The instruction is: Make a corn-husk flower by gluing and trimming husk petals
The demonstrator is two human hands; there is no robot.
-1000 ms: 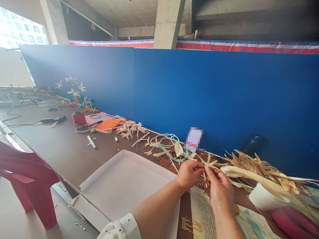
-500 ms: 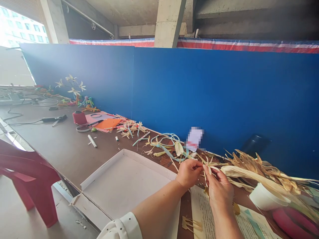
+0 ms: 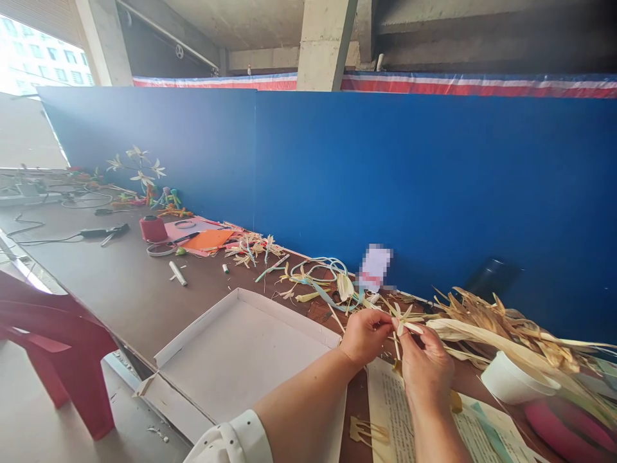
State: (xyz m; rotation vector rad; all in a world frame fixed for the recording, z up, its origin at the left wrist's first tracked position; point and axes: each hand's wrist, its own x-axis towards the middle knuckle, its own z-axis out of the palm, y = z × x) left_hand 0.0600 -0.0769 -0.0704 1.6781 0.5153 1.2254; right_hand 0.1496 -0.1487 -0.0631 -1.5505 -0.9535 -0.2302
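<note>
Both hands meet over the brown table (image 3: 120, 289) on a small straw flower (image 3: 403, 316) made of pale husk strips. My left hand (image 3: 365, 335) pinches it from the left, fingers closed. My right hand (image 3: 425, 364) pinches its petals and thin stem from the right, fingers closed too. A printed paper sheet (image 3: 393, 405) lies under the hands, with a cut husk piece (image 3: 369, 433) on its left edge. A heap of dried corn husks (image 3: 506, 331) lies just right of the hands.
A shallow white cardboard tray (image 3: 231, 354) lies left of my arm. A white cup (image 3: 513, 381) and a pink object (image 3: 569, 427) sit at right. Ribbons and husk flowers (image 3: 318, 280), orange paper (image 3: 207, 240), a red spool (image 3: 153, 228) and cables lie farther left. A blue board (image 3: 385, 180) backs the table; a red chair (image 3: 53, 341) stands at left.
My right hand has slid a little right and up along the straw flower, spreading its petals. The left hand has kept its pinch in nearly the same place.
</note>
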